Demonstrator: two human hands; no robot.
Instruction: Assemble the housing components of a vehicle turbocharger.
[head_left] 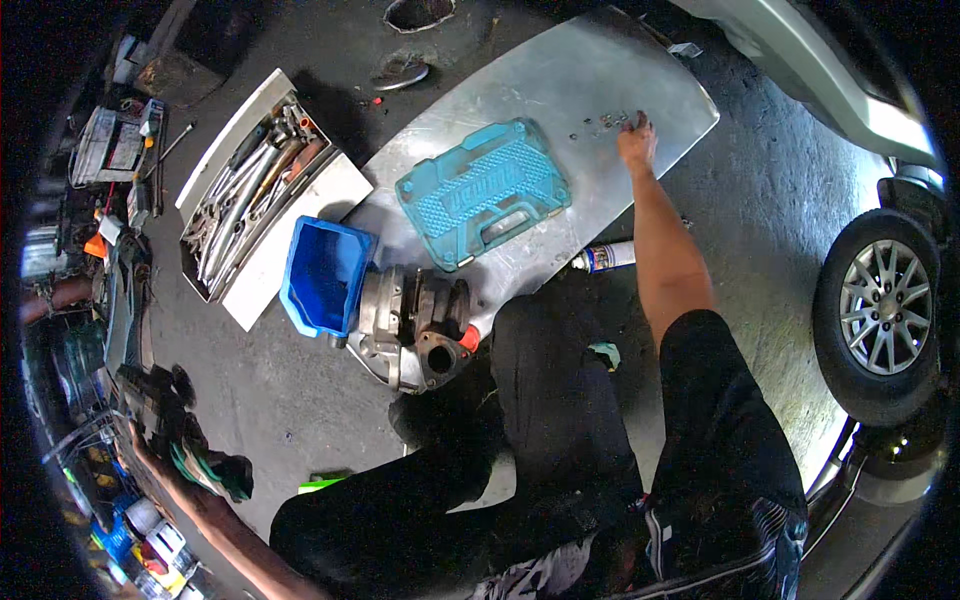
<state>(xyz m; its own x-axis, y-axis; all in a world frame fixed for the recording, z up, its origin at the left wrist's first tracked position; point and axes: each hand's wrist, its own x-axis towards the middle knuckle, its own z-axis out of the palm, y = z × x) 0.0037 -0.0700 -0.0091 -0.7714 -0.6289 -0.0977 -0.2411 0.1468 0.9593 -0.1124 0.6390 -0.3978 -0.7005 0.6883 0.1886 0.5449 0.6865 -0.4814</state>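
Nearest you: legs in dark trousers (pixel 565 390), bent. Your left hand (pixel 134 442) is out at the lower left rim of the view, beside a dark object (pixel 152 398) and a dark green cloth-like item (pixel 208 465); too dim and warped there, can't tell how far it's open or whether it has hold of anything. The turbocharger (pixel 382 305) sits on the near end of the metal sheet (pixel 640 70), red piece (pixel 469 338) by its flange. Blue bin (pixel 302 312) just left of it; white toolbox (pixel 345 187) full of wrenches beyond that. Spray can (pixel 612 256) is by the sheet's right edge, next to your right forearm. Teal case (pixel 485 190) lies closed mid-sheet. Farthest out, your right hand (pixel 637 145) is part-curled, fingertips down at the small metal parts (pixel 607 121) on the sheet's far portion; can't tell if it's pinching one.
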